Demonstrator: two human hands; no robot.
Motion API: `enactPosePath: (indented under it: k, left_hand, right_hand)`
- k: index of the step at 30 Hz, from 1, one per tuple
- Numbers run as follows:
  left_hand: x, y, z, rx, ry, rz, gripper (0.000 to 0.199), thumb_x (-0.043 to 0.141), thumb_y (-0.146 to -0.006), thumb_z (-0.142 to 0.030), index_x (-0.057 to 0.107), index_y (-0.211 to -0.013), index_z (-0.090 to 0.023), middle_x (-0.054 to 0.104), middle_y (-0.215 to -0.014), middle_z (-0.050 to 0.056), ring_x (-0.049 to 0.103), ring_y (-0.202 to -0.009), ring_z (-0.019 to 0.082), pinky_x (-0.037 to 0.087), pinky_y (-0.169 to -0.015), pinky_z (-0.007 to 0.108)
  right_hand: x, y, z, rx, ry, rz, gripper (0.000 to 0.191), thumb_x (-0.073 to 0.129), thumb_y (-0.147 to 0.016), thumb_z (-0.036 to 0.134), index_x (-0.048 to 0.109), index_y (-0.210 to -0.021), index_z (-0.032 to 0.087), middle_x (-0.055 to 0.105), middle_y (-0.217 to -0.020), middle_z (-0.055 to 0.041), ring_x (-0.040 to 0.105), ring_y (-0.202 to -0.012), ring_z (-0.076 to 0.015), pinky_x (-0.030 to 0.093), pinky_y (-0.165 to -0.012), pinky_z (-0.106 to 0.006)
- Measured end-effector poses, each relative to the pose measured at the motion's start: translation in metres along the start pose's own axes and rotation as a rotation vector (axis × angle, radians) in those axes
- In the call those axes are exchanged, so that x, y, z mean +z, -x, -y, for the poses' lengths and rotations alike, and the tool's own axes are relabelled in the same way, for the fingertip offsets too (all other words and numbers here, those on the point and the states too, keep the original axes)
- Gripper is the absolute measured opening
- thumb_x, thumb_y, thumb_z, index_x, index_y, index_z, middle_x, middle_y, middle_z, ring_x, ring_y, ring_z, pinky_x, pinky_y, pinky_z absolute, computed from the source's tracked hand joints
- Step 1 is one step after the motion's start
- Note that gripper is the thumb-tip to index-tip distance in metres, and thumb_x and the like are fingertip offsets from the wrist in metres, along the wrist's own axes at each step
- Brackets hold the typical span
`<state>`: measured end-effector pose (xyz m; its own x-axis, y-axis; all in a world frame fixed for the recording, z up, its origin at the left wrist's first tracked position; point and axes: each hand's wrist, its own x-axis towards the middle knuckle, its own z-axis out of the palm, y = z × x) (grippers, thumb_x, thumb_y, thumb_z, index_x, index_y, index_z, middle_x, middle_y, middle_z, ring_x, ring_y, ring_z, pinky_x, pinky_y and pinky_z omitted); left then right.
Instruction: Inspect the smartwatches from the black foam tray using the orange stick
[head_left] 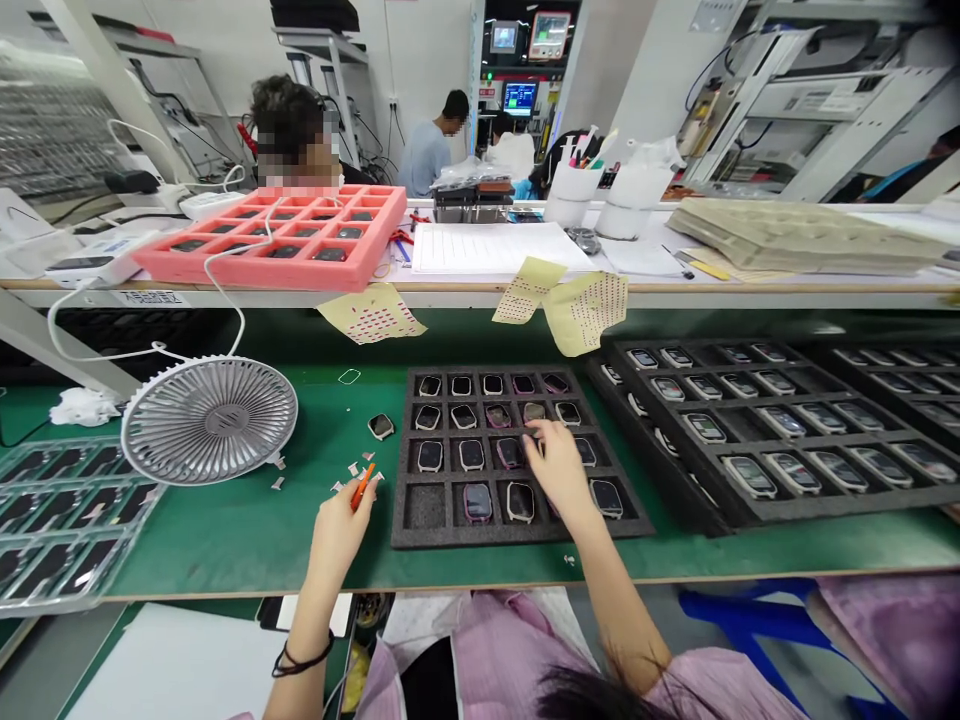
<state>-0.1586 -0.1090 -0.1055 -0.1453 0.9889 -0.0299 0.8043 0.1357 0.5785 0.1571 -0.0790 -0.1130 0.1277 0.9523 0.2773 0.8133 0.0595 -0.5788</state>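
Observation:
My left hand [346, 525] is closed around a slim orange tool [363, 487], its tip pointing up and away; its exact kind is unclear. Small pale scraps [355, 468] lie around that tip. A smartwatch body [381, 427] without a strap rests on the green mat just beyond. Over the black foam tray [426, 507] reaches my right hand [559, 468], thumb and fingertips bent together at a smartwatch [510, 453] in a middle compartment. Whatever sits between those fingertips is too small to make out. Most compartments hold watch bodies; the front left one shows bare foam.
A grey fan [217, 420] stands at left beside a clear tray [71, 520] of dark parts. Stacked foam trays [720, 440] of watches flank the right. Overhead, a shelf carries a pink tray [285, 235], papers and pen cups [574, 190]. Other people sit beyond.

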Motion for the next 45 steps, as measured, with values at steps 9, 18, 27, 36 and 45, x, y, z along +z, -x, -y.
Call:
enactPosePath:
  k: [9,18,27,36,45]
  left_hand:
    - [-0.002,0.002,-0.008,-0.009,-0.012,-0.079,0.028,0.047,-0.090,-0.044,0.063,-0.083,-0.022,0.071,-0.070,0.006,0.068,-0.068,0.025,0.039,-0.056,0.024]
    - [-0.005,0.010,-0.019,0.039,0.048,-0.095,0.027,0.048,-0.087,-0.043,0.058,-0.072,-0.023,0.059,-0.060,0.002,0.058,-0.052,0.020,0.036,-0.053,0.024]
    - [-0.004,0.015,-0.023,0.092,0.134,-0.085,0.035,0.042,-0.089,-0.050,0.059,-0.074,-0.022,0.053,-0.056,-0.001,0.049,-0.048,0.016,0.036,-0.054,0.025]
    - [-0.003,0.020,-0.045,0.164,0.254,-0.004,0.036,0.041,-0.090,-0.049,0.058,-0.076,-0.020,0.048,-0.056,-0.003,0.045,-0.050,0.014,0.032,-0.054,0.023]
    - [0.018,0.031,-0.094,0.292,0.604,0.451,0.038,0.035,-0.096,-0.047,0.059,-0.089,-0.018,0.042,-0.055,-0.006,0.039,-0.051,0.011,0.031,-0.054,0.022]
  right_hand:
    - [-0.002,0.001,-0.020,0.037,0.445,0.010,0.030,0.044,-0.090,0.020,0.062,-0.112,0.011,0.060,-0.097,-0.0216,0.055,-0.093,-0.0345,0.046,-0.078,-0.044]
    - [-0.006,-0.002,-0.024,-0.002,0.365,0.094,0.036,0.042,-0.090,0.017,0.063,-0.119,0.012,0.065,-0.097,-0.0199,0.054,-0.096,-0.0336,0.044,-0.085,-0.045]
    - [-0.020,-0.019,-0.039,0.027,0.158,0.189,0.028,0.059,-0.081,0.019,0.064,-0.108,0.015,0.065,-0.085,-0.0092,0.059,-0.088,-0.0258,0.045,-0.085,-0.038]
    - [-0.029,-0.021,-0.048,0.131,-0.242,0.258,0.047,0.070,-0.068,0.024,0.059,-0.113,0.017,0.057,-0.080,0.0015,0.056,-0.061,-0.0130,0.050,-0.065,-0.029]
    - [-0.031,-0.003,0.004,0.262,-0.905,0.260,0.034,0.064,-0.080,0.043,0.065,-0.103,0.019,0.060,-0.068,0.0013,0.054,-0.055,-0.0129,0.037,-0.047,-0.023]
